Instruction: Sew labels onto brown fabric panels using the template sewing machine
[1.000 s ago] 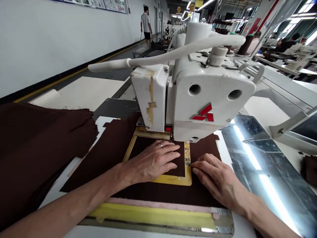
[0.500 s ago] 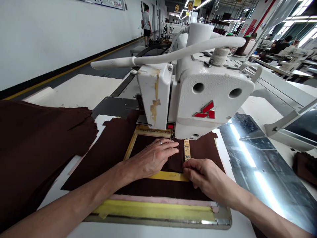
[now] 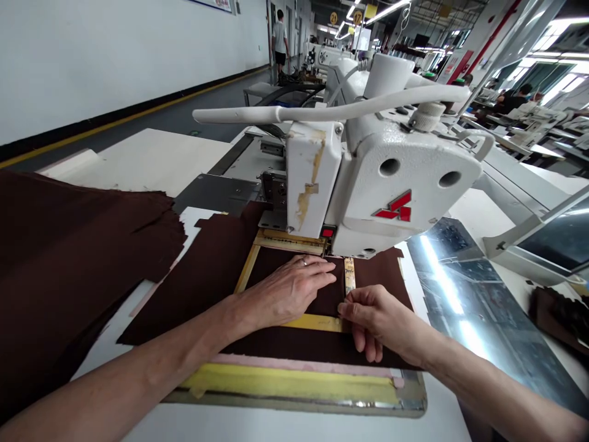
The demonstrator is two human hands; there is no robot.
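Brown fabric [image 3: 202, 276] lies on a flat plate under the head of a white sewing machine [image 3: 400, 184]. A yellow-edged rectangular frame [image 3: 317, 322] rests on it, with a dark brown piece [image 3: 329, 301] inside. My left hand [image 3: 294, 288] lies flat on that inner piece, palm down, fingers stretched toward the needle area. At the frame's lower right corner my right hand [image 3: 375, 319] pinches thumb and forefinger together, its other fingers loosely curled below. Whatever is between those two fingertips is too small to make out.
A large pile of brown fabric [image 3: 83, 258] covers the left side. A shiny metal surface [image 3: 442, 282] and a dark screen [image 3: 556, 239] are at the right. A person [image 3: 280, 43] is in the aisle behind.
The camera view has shifted slightly. My right hand's lower fingers have spread downward, away from the pinching fingertips. My left hand stays flat in nearly the same place.
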